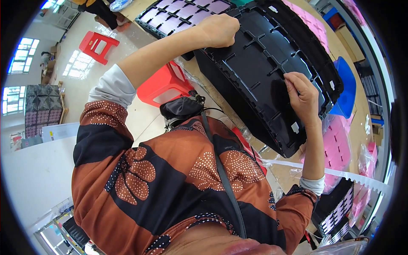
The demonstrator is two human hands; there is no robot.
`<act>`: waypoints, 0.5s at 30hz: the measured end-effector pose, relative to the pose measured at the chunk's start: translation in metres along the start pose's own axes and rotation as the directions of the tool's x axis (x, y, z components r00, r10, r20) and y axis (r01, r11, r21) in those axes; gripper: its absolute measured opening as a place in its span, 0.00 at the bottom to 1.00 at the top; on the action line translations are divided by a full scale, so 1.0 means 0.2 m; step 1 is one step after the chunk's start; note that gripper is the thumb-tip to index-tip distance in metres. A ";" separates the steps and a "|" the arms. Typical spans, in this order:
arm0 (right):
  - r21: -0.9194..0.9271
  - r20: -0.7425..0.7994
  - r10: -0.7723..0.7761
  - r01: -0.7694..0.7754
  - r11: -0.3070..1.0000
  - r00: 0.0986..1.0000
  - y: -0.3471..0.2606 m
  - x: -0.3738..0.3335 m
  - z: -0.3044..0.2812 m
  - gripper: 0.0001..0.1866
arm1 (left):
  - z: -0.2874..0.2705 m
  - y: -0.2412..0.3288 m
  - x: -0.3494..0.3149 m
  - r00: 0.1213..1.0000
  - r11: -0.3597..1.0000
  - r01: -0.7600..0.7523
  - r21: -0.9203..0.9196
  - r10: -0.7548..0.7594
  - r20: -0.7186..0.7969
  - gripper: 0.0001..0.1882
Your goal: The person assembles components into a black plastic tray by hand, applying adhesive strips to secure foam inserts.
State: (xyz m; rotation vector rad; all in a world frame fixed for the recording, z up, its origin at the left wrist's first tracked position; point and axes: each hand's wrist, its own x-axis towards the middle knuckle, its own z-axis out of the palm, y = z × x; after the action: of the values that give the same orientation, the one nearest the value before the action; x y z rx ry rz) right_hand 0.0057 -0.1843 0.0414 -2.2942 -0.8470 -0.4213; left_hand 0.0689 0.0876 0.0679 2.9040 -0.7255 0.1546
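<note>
Head view: tan cardboard-covered worktable over a glossy pale floor; 2 red plastic stools, a blue bin, pink foam sheets. 1 black moulded plastic tray, glossy, ribbed into rectangular pockets, held tilted above the table edge. Left hand curled shut over its upper-left rim. Right hand pinches a rib, fingers bent. A second tray holding pale rectangular cells lies beyond.

Orange-brown top with black bands, white-dot flower print; white under-sleeve cuffs; black strap across chest, small black pouch.
</note>
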 end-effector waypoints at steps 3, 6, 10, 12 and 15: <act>0.002 -0.002 0.011 -0.011 1.000 1.000 0.01 -0.01 0.01 0.05 | -0.01 0.01 0.01 0.998 0.999 0.028 -0.037 -0.026 0.049 0.07; 0.023 -0.005 0.035 -0.035 0.999 0.999 0.02 -0.01 0.01 0.05 | 0.00 -0.03 0.01 0.999 0.990 -0.042 -0.137 0.043 0.004 0.08; 0.047 -0.013 0.045 -0.045 0.998 0.999 0.02 -0.01 0.02 0.04 | 0.03 -0.07 0.00 1.000 0.977 -0.001 -0.214 0.002 0.004 0.08; 0.054 -0.012 0.052 -0.051 0.997 0.999 0.02 -0.02 0.02 0.04 | 0.03 -0.07 0.00 1.000 0.968 0.026 -0.251 -0.024 0.012 0.08; 0.067 -0.013 0.066 -0.065 0.996 0.998 0.03 -0.02 0.03 0.05 | 0.01 -0.10 -0.01 0.999 0.971 0.034 -0.237 -0.034 0.004 0.09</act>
State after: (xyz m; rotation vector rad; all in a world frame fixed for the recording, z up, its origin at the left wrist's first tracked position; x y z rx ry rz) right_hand 0.0058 -0.1859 0.0326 -2.2477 -0.7648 -0.3756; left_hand 0.0773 0.1058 0.0635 2.6868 -0.6455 0.0588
